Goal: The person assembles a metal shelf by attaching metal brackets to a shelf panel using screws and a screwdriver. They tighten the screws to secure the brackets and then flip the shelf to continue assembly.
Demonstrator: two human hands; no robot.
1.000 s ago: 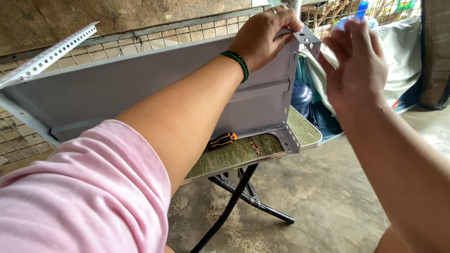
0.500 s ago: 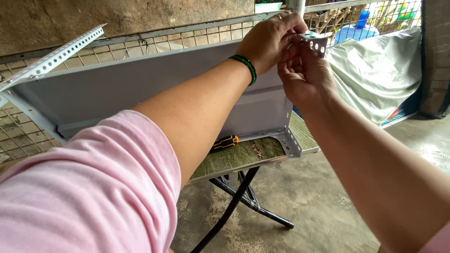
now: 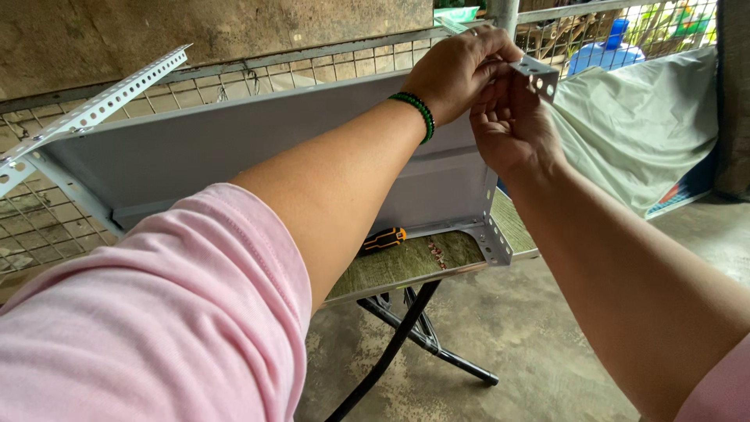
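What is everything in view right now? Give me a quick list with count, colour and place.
Grey sheet-metal shelf panel: one, grey, stood on edge on the table.
Perforated angle bar: one, pale grey, upper left, at the panel's corner.
Small perforated metal corner bracket: one, silver, at the panel's top right corner.
Screwdriver: one, orange and black, lying on the table.
Folding table: one, green patterned top, black legs.
Wire mesh fence: one, grey, behind.
Tarpaulin: one, pale green, right.
Bead bracelet: one, green, left wrist.
Left hand: grips the panel's top corner.
Right hand: fingers at the bracket.
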